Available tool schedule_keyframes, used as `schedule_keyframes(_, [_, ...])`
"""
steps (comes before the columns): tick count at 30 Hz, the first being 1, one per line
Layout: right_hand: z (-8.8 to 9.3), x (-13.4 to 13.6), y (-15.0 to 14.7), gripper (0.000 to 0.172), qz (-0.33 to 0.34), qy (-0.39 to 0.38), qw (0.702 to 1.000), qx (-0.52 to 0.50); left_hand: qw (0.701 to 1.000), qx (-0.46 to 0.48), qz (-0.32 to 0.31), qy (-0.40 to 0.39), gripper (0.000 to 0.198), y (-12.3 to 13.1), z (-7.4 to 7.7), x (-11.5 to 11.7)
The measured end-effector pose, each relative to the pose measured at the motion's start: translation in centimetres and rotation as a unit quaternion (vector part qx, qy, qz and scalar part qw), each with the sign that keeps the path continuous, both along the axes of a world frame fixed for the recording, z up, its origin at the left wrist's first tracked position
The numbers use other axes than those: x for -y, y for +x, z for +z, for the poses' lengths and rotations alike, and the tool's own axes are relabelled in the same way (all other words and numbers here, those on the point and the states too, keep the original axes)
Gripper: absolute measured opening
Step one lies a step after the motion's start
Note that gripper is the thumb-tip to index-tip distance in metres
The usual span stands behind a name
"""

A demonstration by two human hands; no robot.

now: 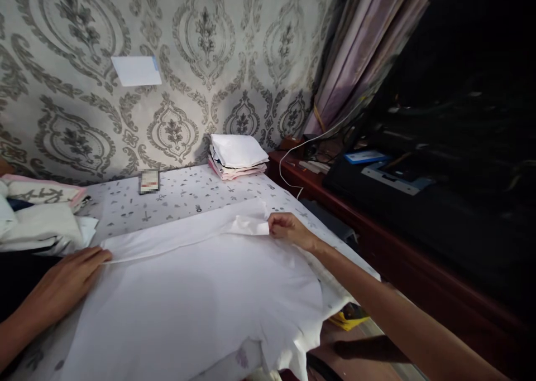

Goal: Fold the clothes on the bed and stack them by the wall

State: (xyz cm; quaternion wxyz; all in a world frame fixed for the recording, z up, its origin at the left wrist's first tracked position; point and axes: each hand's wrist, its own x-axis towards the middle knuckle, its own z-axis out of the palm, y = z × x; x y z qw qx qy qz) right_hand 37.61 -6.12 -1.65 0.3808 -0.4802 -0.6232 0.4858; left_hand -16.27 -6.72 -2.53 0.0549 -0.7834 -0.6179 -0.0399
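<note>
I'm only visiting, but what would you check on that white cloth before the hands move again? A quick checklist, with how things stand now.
1. Right hand gripping the white cloth: ok, fingers pinch a raised fold.
2. Left hand touching the cloth's left side: ok.
3. Cloth smooth all over: not ok, its near right edge is rumpled.
4. Folded stack apart from the cloth: ok.
5. Underside wrinkle-free: cannot tell, hidden.

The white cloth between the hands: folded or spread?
Mostly spread: the white cloth lies broad over the patterned sheet. Only its far edge looks folded, a strip from the left hand to the right hand.
</note>
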Motion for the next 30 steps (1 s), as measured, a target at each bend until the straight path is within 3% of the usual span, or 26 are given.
schedule_keyframes(3, [0.1, 0.4, 0.8, 0.022, 0.010, -0.019, 0.999, -0.027, 1.000, 0.024, 0.002, 0.002, 0.054, -0.4, -0.4, 0.1])
schedule_keyframes(6, [0.0, 0.1, 1.3, 0.015, 0.006, -0.026, 0.999, 0.026, 0.999, 0.040, -0.008, -0.018, 0.052, -1.0, -0.9, 0.1])
schedule_keyframes(8, [0.0, -0.9, 1.2, 0.012, -0.056, 0.023, 0.992, 0.107, 0.998, 0.040, -0.013, -0.041, 0.049, -1.2, -0.6, 0.0])
schedule_keyframes(10, [0.0, -2.5, 0.5, 0.012, -0.120, 0.105, 0.967, 0.200, 0.996, 0.043, -0.026, -0.072, 0.046, -0.8, 0.4, -0.2])
schedule_keyframes(13, [0.0, -5.7, -1.7, 0.024, -0.116, 0.199, 0.928, 0.291, 0.990, 0.084, -0.053, -0.104, 0.050, 1.8, 2.8, -0.6])
schedule_keyframes(16, [-0.8, -8.9, -4.5, 0.036, -0.044, 0.207, 0.915, 0.343, 0.982, 0.150, -0.060, -0.093, 0.064, 6.7, 4.1, -1.8])
schedule_keyframes(19, [-2.8, -10.8, -5.5, 0.041, -0.005, 0.170, 0.911, 0.376, 0.978, 0.167, -0.068, -0.108, 0.070, 10.4, 2.3, -3.5])
schedule_keyframes(21, [-4.2, -11.5, -4.5, 0.043, -0.012, 0.152, 0.910, 0.385, 0.983, 0.130, -0.058, -0.118, 0.073, 10.7, 0.1, -4.5])
schedule_keyframes(25, [-6.1, -12.1, -1.0, 0.048, -0.048, 0.131, 0.907, 0.398, 0.993, 0.051, -0.001, -0.102, 0.076, 7.1, -3.3, -5.1])
schedule_keyframes(30, [-5.6, -11.6, 0.3, 0.049, -0.080, 0.141, 0.910, 0.381, 0.996, 0.031, 0.029, -0.072, 0.073, 3.8, -3.7, -4.8])
